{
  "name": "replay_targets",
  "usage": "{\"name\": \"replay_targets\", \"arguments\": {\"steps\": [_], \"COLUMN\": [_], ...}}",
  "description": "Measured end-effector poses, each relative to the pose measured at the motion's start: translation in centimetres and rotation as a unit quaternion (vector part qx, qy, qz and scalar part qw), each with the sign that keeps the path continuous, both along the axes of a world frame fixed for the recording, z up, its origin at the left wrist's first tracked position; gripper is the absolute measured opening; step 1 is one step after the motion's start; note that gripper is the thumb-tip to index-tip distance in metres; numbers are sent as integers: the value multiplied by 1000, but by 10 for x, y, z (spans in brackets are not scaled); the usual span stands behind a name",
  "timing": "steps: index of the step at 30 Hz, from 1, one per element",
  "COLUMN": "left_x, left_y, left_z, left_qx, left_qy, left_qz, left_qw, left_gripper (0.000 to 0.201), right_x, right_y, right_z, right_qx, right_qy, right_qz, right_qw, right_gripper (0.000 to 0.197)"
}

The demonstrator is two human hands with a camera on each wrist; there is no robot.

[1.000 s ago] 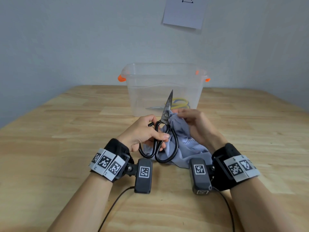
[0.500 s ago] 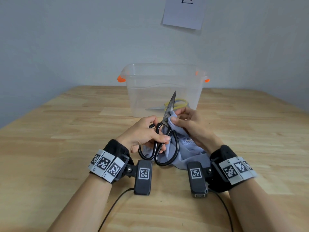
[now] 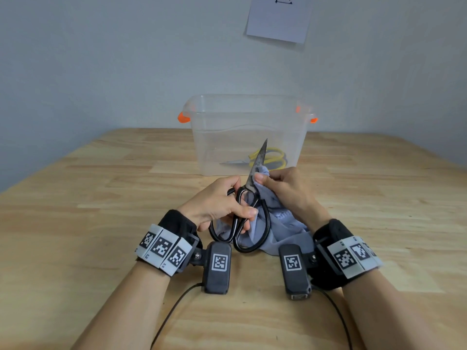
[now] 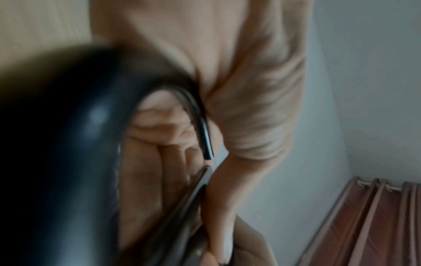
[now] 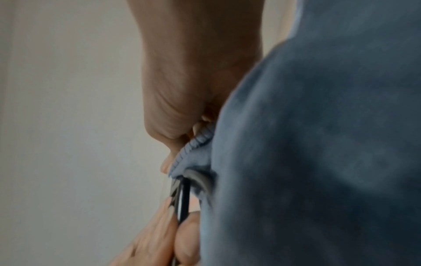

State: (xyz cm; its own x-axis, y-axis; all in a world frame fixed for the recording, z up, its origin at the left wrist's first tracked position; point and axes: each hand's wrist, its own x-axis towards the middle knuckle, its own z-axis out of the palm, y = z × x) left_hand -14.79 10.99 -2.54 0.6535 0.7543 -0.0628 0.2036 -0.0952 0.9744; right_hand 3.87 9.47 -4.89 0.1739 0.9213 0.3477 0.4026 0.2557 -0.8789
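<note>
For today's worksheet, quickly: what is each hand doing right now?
Left hand: grips the black scissors by the handles.
Right hand: pinches the blue-grey cloth against them.

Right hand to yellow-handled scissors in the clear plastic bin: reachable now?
Likely not yet: right hand pinches a grey-blue cloth against black-handled scissors. The clear plastic bin is lidless, so its top looks free.

- The left hand (image 3: 214,203) grips the black handles of the scissors (image 3: 257,164), blades together and pointing up and away.
- The right hand (image 3: 290,190) pinches a grey-blue cloth (image 3: 288,231) against the blade.
- The cloth hangs down behind the handles to the wooden table (image 3: 101,198).
- Behind the hands stands a clear plastic bin (image 3: 240,137) with yellow-handled scissors (image 3: 275,157) inside.
- A paper sheet (image 3: 278,18) hangs on the wall.
</note>
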Motion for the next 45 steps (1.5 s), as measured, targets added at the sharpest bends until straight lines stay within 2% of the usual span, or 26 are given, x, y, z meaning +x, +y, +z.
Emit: {"name": "replay_targets", "arguments": {"steps": [3, 5, 6, 8, 11, 15, 17, 20, 26, 29, 32, 33, 35, 36, 40, 43, 45], "left_x": [2, 3, 3, 3, 1, -1, -2, -1, -1, -1, -2, -2, -2, -2, 0, -1, 0], "left_y": [-3, -4, -4, -4, -4, -3, -4, -5, -5, -4, -2, -1, -1, 0, -1, -2, -2], "left_z": [0, -1, -1, 1, 4, 6, 6, 5, 6, 7, 6, 6, 5, 5, 4, 4, 4], "left_qx": [12, 8, 5, 0, -5, -16, -18, -10, -12, -24, -27, -28, -27, -26, -28, -27, -23], "left_qy": [15, 6, 0, -8, -16, -29, -28, -14, -4, -14, -20, -21, -20, -20, -20, -16, -9], "left_qz": [-21, -12, -6, -1, 9, 21, 14, -2, 3, 12, 32, 37, 44, 44, 39, 28, 16], "left_qw": [1000, 1000, 1000, 1000, 1000, 999, 999, 1000, 1000, 1000, 999, 999, 998, 998, 999, 999, 1000], "left_gripper": [37, 37, 36, 35, 35, 35, 34, 35, 37, 36, 36, 36, 36, 36, 37, 36, 36], "right_x": [2, 4, 4, 3, 2, -1, -3, -6, -10, -5, -1, -1, -2, -1, -1, -4, -5], "right_y": [0, 1, 0, -1, -5, -8, -5, -4, -3, 0, 2, 1, -2, -2, -6, -6, -5], "right_z": [2, 0, -1, 1, 4, 4, 4, 5, 7, 5, 2, 3, 6, 5, 5, 3, 2], "right_qx": [23, 8, -1, -23, -47, -69, -45, -1, 50, 28, -31, -45, -74, -91, -115, -97, -75], "right_qy": [46, 75, 90, 117, 126, 136, 135, 79, 21, 128, 227, 247, 258, 255, 247, 221, 206], "right_qz": [-15, 0, 10, 33, 68, 110, 84, 19, -60, -58, -23, -3, 41, 66, 137, 124, 98], "right_qw": [999, 997, 996, 992, 989, 982, 986, 997, 997, 990, 973, 968, 963, 960, 952, 962, 971], "right_gripper": [70, 85, 85, 78, 46, 52, 53, 58, 61, 61, 77, 70, 32, 22, 33, 44, 39]}}
